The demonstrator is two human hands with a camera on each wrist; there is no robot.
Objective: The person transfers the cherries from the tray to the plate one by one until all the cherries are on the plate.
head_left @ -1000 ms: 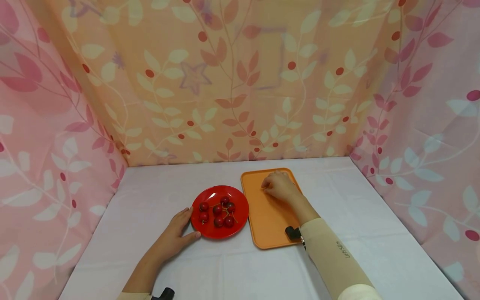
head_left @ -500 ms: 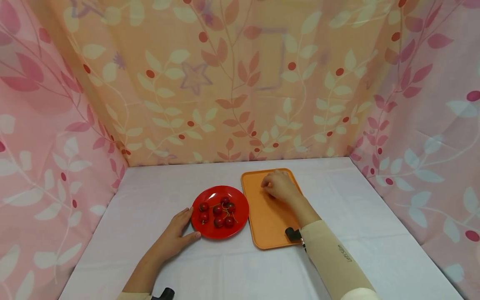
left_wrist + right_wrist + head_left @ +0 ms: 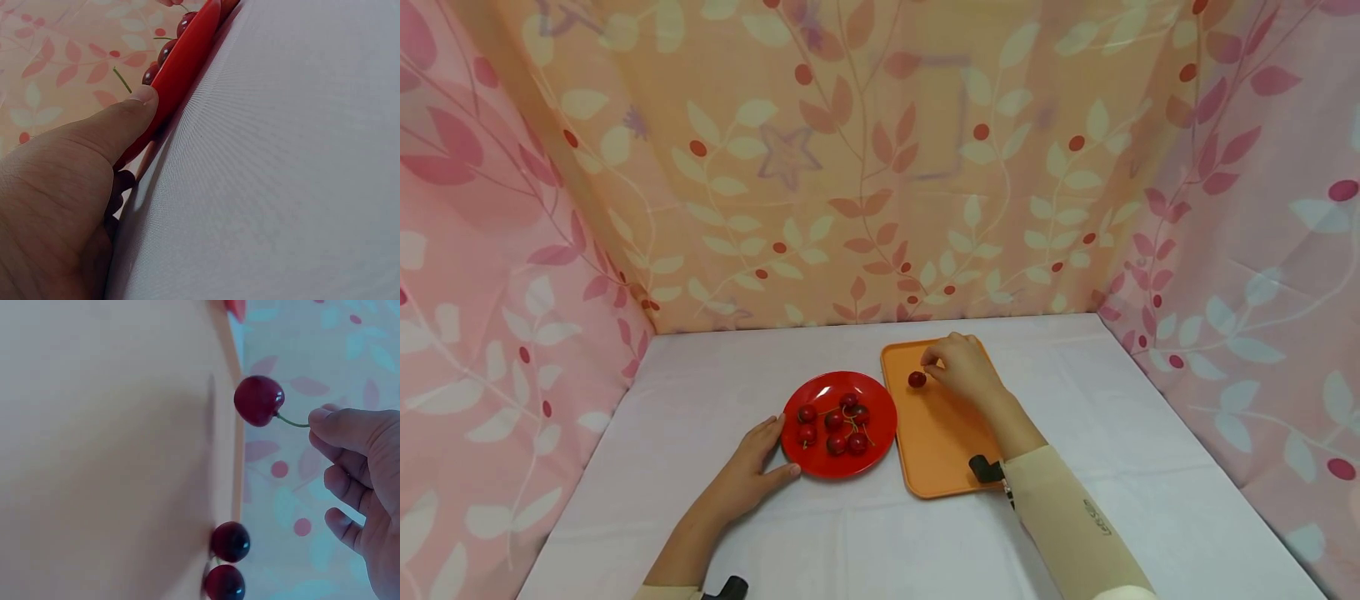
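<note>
You face patterned curtains [image 3: 865,167] round a white-covered worktop [image 3: 715,375], on which an orange tray [image 3: 936,475] lies lengthwise away from you, with a red plate [image 3: 842,470] just beside its left edge. Your left hand [image 3: 752,471] touches the plate's near-left rim, thumb and fingers spread along it; your right hand [image 3: 964,371] is above the far half of the tray, thumb and forefinger pinching a stem [image 3: 292,421], the other fingers loosely bent. A loose cluster of cherries [image 3: 835,420] sits on the plate, on the side towards your left hand, while the held cherry [image 3: 917,380] is over the tray. The relation that matters most, I'd judge, is that this cherry lies left of and below your right fingertips, the stem sloping down to it (so lowering the fingers should bring fruit to tray first). The right wrist view shows that stem, too fine to make out from your head, and two more cherries [image 3: 230,542] by the tray's far edge, which your right hand hides in the head view; the left wrist view shows your thumb tip against the plate's rim.
</note>
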